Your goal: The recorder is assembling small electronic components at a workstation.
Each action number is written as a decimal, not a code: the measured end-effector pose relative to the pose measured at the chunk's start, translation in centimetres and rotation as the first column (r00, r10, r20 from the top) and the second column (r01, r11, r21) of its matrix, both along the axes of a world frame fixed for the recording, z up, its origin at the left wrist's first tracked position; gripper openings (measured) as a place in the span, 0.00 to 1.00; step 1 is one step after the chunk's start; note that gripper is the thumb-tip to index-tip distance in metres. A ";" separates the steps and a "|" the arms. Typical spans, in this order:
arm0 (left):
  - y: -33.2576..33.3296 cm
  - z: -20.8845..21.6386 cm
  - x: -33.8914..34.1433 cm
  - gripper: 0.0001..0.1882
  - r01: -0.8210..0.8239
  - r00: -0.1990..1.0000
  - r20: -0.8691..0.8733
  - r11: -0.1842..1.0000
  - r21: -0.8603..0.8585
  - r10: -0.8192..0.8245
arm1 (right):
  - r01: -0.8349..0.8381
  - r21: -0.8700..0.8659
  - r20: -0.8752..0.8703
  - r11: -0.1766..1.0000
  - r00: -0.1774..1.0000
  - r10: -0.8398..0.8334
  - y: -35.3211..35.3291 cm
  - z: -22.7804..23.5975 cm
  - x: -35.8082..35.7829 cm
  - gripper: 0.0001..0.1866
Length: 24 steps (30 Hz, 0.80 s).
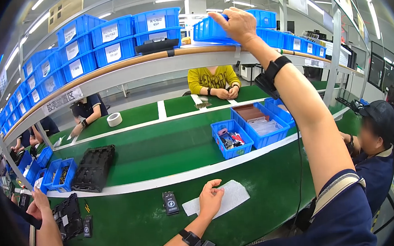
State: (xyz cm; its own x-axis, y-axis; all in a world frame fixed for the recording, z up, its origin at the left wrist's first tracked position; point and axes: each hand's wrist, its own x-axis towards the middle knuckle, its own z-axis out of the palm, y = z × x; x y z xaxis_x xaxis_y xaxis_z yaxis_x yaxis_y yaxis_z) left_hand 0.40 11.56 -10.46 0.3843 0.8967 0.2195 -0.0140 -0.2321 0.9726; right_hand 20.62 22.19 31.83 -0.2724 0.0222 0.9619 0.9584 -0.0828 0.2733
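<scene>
My right hand (240, 26) is raised to the shelf, against the rim of a blue plastic bin (210, 32). Its thumb points left; the other fingers are hidden, so I cannot tell whether they grip the rim or reach inside. Low over the bench, my left hand (210, 200) is loosely curled, thumb and forefinger apart, and nothing shows between them. Under it lies a white textured sheet (233, 200). Left of the sheet sits a small flat black pack (170, 203) with a round lightning mark.
Blue bins (114, 53) line the shelf (197, 59) above the bench. Beyond the white strip stand a blue parts bin (233, 139), a larger divided bin (263, 127) and a black moulded tray (94, 169). Co-workers sit left, right and opposite. A black cable (300, 175) hangs at right.
</scene>
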 end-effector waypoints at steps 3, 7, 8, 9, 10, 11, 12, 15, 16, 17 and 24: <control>0.3 0.1 0.2 0.16 -0.007 1.000 0.014 1.000 0.013 0.007 | 0.035 -0.097 0.091 0.995 0.995 -0.026 1.7 -1.0 0.7 0.27; 0.1 -0.1 0.1 0.15 -0.004 1.000 -0.004 1.000 -0.018 0.004 | -0.035 -0.127 0.120 0.991 0.991 0.050 2.4 -1.2 1.8 0.23; 0.0 0.0 0.3 0.15 0.006 1.000 -0.007 1.000 -0.025 -0.006 | -0.117 -0.044 0.074 0.992 0.990 0.120 2.3 -0.3 2.7 0.22; -0.1 0.2 0.1 0.15 0.001 1.000 -0.003 1.000 -0.019 -0.001 | -0.205 0.040 0.035 0.978 0.978 0.203 2.3 0.4 3.2 0.20; -0.1 0.1 -0.2 0.15 -0.008 1.000 0.003 1.000 -0.025 0.009 | -0.210 0.081 -0.113 0.974 0.969 0.218 0.9 0.9 2.6 0.16; -0.1 0.1 -0.6 0.15 -0.019 1.000 0.011 0.999 -0.031 0.020 | -0.110 0.059 -0.273 0.992 0.954 0.122 0.1 1.7 2.4 0.15; -0.4 0.2 -0.8 0.15 -0.024 1.000 0.008 0.999 -0.026 0.024 | -0.007 0.011 -0.325 1.000 0.946 0.011 -0.8 2.8 3.1 0.16; 0.0 0.1 0.1 0.15 0.002 1.000 -0.006 1.000 -0.021 -0.002 | 0.300 -0.315 -0.240 0.900 0.893 -0.382 -1.5 3.6 8.7 0.25; -0.2 0.5 -0.1 0.15 -0.004 0.999 -0.036 1.000 -0.006 0.004 | 0.280 -0.411 -0.197 0.867 0.902 -0.385 -1.9 4.1 9.3 0.24; -0.3 0.7 -0.2 0.15 -0.012 1.000 -0.028 1.000 -0.002 0.012 | 0.262 -0.504 -0.154 0.823 0.910 -0.384 -2.0 4.5 9.9 0.24; -0.4 1.2 -0.3 0.15 -0.003 0.997 -0.074 1.000 0.015 0.004 | 0.189 -0.318 -0.034 0.929 0.977 -0.211 -2.3 5.8 8.0 0.21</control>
